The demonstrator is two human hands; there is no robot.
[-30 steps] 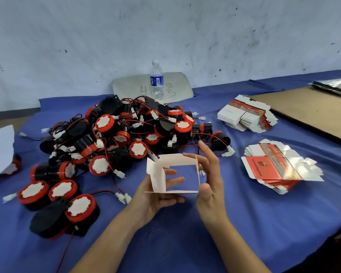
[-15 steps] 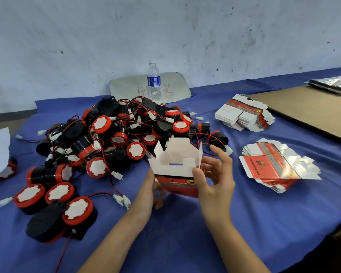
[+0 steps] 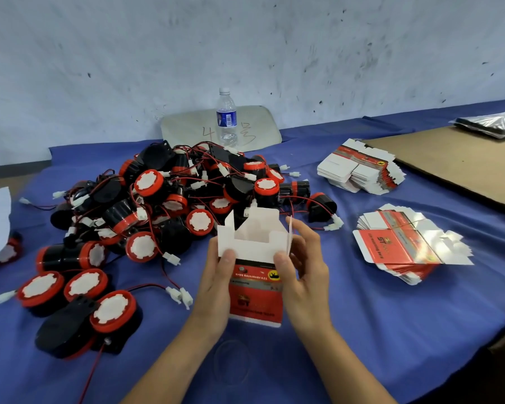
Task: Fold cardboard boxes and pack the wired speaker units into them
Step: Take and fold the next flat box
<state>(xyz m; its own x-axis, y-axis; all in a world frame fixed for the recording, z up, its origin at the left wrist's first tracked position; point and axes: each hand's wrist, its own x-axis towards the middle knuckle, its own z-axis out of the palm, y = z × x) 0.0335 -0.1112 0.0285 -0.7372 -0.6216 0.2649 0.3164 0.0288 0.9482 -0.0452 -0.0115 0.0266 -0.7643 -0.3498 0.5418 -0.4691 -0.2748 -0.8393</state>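
Box [image 3: 255, 293] upright, flaps [image 3: 252, 249] open, left hand [image 3: 216, 290] and right hand [image 3: 306, 281] gripping its sides

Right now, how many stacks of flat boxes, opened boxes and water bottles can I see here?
Stacks of flat red-and-white cardboard boxes: 2, the far stack and the near stack
opened red-and-white cardboard box: 1, held between the left hand and the right hand
clear plastic water bottle: 1
Total: 4
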